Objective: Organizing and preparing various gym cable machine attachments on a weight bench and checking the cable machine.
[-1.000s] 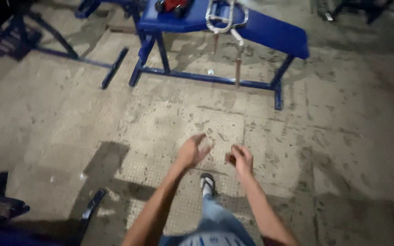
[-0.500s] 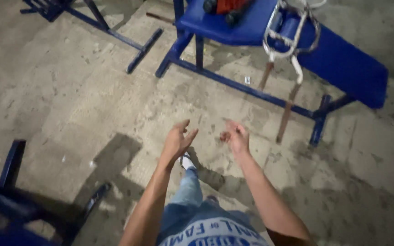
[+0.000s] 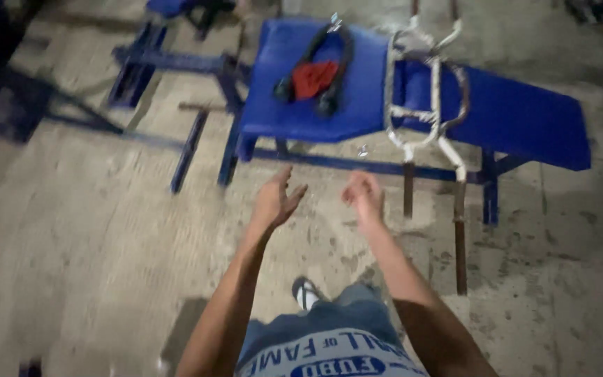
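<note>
Both my arms reach forward over a concrete floor toward a blue padded bench [image 3: 315,105]. My left hand [image 3: 275,200] is open with fingers spread and holds nothing. My right hand [image 3: 364,195] hangs with fingers loosely curled and nothing in it. Both hands sit just short of the bench's front edge. On the bench seat lie a black curved handle [image 3: 329,66] and a red cloth [image 3: 314,78]. A white metal cable handle [image 3: 427,91] rests across the bench, its two bars hanging down toward the floor.
The bench's inclined blue pad [image 3: 525,115] extends to the right. Blue steel frame legs [image 3: 190,146] and another blue bench [image 3: 176,7] stand at the upper left. My sandalled foot [image 3: 306,292] is on the rough concrete floor [image 3: 71,244] below my hands.
I have stepped closer to the blue bench, which now fills the upper view. My hands have risen toward its front edge and remain without anything in them.
</note>
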